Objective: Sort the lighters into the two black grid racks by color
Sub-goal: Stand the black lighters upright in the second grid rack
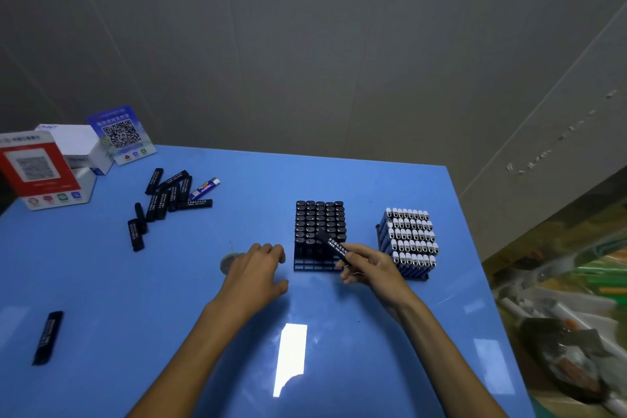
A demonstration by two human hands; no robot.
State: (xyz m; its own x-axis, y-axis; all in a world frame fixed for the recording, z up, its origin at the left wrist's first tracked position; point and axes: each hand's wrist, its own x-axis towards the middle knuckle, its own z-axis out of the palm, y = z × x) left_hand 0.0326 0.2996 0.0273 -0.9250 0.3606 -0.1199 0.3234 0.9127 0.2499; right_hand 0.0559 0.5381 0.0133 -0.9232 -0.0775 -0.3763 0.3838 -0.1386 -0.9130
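Blue and glossy, the table (135, 282) fills the lower view, with a bright window glare between the two forearms. Nearest on the left lies a single black lighter (48, 337), well apart from everything else. The left hand (255, 273) rests palm-down on the surface, fingers loosely bent and holding nothing; it partly covers a small round grey disc (228, 261) whose nature is unclear. The right hand (369, 266) pinches a black printed lighter (334, 247), tilted over the near rows of the left rack (317, 266), which is mostly filled with black lighters while its nearest cells show open. Just right, the second rack (415, 273) holds blue lighters with white caps; the wrist hides its near corner. Farther left sits a loose pile of black lighters (163, 200) with one blue lighter (204, 188) beside it. Beyond stand QR-code signs (39, 170) and a white box (79, 142), the print blurred. Grey wall panels rise behind.
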